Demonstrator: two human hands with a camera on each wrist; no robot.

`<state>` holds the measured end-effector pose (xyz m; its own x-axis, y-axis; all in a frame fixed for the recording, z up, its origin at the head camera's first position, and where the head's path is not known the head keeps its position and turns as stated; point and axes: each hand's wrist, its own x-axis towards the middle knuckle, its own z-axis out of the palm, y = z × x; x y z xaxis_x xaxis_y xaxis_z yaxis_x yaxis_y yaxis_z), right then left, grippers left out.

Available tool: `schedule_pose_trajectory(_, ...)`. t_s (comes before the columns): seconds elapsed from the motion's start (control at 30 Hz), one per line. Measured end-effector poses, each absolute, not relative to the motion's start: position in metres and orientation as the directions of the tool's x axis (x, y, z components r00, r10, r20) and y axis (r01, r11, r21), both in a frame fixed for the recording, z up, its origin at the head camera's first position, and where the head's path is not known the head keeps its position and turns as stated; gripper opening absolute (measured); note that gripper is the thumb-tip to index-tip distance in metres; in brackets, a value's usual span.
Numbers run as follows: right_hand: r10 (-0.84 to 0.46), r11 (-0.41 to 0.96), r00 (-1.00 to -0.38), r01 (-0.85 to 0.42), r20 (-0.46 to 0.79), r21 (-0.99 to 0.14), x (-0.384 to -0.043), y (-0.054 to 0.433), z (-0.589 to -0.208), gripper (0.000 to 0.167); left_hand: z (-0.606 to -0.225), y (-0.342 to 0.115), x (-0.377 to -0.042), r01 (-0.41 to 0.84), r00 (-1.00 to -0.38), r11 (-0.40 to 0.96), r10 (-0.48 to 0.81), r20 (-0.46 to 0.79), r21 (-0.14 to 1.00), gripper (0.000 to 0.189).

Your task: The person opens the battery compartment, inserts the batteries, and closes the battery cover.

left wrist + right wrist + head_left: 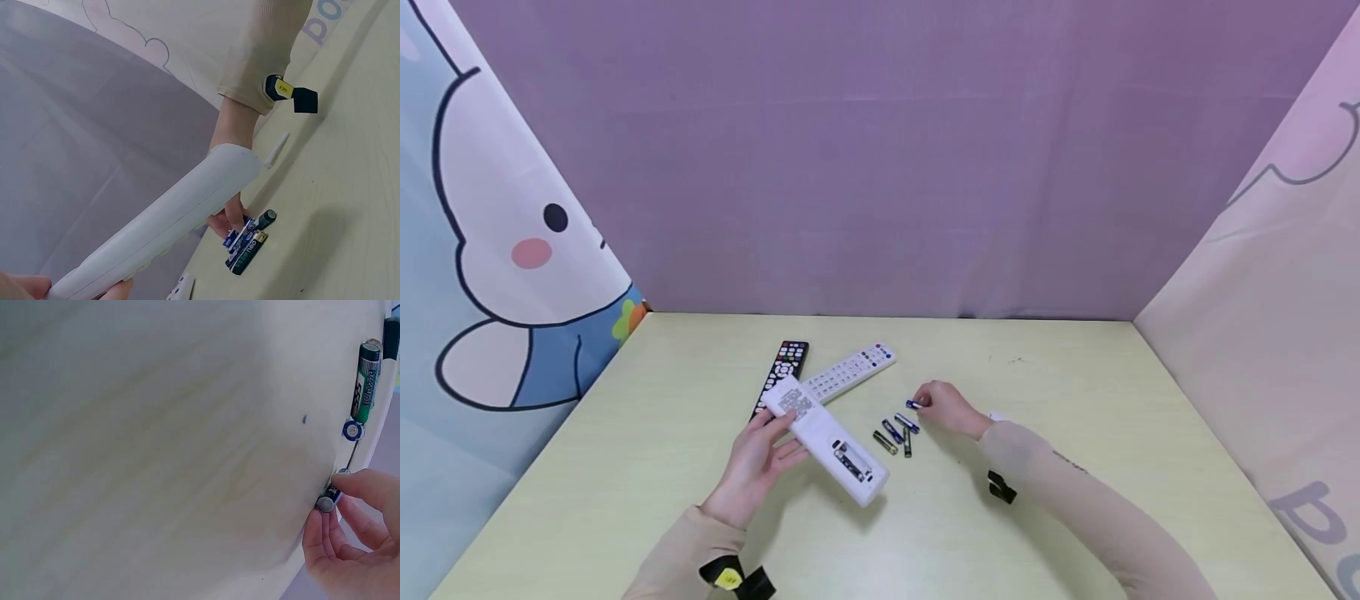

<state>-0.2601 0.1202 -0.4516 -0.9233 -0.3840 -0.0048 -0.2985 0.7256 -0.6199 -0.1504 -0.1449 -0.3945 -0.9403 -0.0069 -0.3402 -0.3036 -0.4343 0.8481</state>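
Observation:
My left hand (754, 468) grips a white remote control (838, 442) by one end, fingers beneath and thumb on top. The remote's back faces up over the table, with its battery compartment (852, 461) uncovered and dark and silvery parts showing inside. In the left wrist view the white remote (156, 215) is seen from its side. My right hand (951, 408) pinches a blue battery (330, 495) between thumb and fingers, low at the tabletop. Beside it lie several loose batteries, among them a green one (885, 442) and a blue one (907, 422).
A black remote (790, 360) and a second white remote (853, 372) lie button side up behind the held one. A thin white piece (277, 150) rests on the table near my right forearm. Fabric walls (880, 167) stand around the table (1045, 367).

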Motion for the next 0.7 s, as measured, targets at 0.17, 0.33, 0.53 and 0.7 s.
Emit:
schedule_pose_trajectory(0.17, -0.398, 0.714, -0.917, -0.306, -0.005, -0.629, -0.257, 0.123, -0.446, 0.014, -0.393, -0.146, -0.147, -0.304, -0.941, -0.434, -0.002, -0.338, 0.848, 0.048)
schedule_pose_trajectory(0.33, -0.406, 0.698, -0.914, -0.306, -0.006, -0.648, -0.256, 0.126, -0.444, 0.012, -0.393, -0.146, -0.147, -0.304, -0.942, -0.429, 0.0, -0.337, 0.851, 0.048)
schedule_pose_trajectory(0.53, -0.421, 0.672, -0.907, -0.317, 0.007, -0.669, -0.254, 0.129, -0.441, 0.014, -0.394, -0.145, -0.148, -0.303, -0.941, -0.431, -0.006, -0.338, 0.85, 0.047)
schedule_pose_trajectory(0.7, -0.433, 0.646, -0.901, -0.319, 0.012, -0.694, -0.251, 0.131, -0.44, 0.015, -0.394, -0.145, -0.149, -0.305, -0.94, -0.443, -0.002, -0.341, 0.843, 0.047)
